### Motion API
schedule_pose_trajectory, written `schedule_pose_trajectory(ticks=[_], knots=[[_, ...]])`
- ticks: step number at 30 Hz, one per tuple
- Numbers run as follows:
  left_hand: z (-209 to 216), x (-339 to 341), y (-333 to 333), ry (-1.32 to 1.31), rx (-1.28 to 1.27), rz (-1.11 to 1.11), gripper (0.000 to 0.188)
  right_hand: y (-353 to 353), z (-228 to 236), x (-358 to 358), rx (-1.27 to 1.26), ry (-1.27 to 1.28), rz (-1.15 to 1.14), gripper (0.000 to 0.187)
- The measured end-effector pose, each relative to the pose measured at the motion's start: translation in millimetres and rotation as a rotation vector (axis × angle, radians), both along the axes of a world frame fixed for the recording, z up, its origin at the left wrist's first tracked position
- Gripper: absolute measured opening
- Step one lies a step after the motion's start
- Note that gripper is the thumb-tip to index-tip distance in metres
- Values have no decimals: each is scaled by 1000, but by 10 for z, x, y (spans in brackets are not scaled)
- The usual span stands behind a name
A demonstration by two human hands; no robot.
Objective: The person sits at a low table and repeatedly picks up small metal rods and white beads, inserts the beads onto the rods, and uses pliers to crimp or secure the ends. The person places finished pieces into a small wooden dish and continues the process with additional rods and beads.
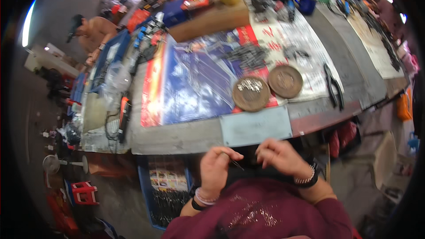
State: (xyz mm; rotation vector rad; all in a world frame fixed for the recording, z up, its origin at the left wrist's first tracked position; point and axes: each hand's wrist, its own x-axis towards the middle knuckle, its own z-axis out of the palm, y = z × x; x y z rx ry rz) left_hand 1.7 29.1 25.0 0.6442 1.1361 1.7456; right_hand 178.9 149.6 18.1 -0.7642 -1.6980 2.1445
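My left hand (215,168) is closed, thumb against forefinger, in front of the table's near edge. A thin dark metal piece (237,164) pokes out of its fingers; its exact kind is too small to tell. My right hand (283,157) hovers a short way to the right, fingers curled together, and whatever they may hold does not show. Beyond the hands a pale rectangular plate (256,127) lies at the table edge. Behind it sit two round brown dishes: the left dish (251,102) holds small shiny metal bits, the right dish (286,82) a few small pieces.
Black-handled pliers (333,87) lie to the right. A heap of dark metal parts (250,56) rests on the printed sheet (195,93). A long cardboard box (210,22) stands behind. Below the table, at left, is a blue crate (166,194) of thin dark parts. Another person (97,33) works at far left.
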Motion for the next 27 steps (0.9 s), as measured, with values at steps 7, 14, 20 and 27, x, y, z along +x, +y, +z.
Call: schedule_pose_trajectory(ticks=[7,14,20,27], knots=[[-112,66,-96,-168,-16,-101,19,742,125,492,735,-233,-531,9],[-151,121,-185,-121,-181,-259,24,1543,49,263,1225,-414,-289,11],[-204,33,-294,-165,-256,-197,27,1847,0,172,1438,-624,-120,9],[-244,32,-257,-318,-297,-246,24,2118,11,71,1423,-670,169,9]])
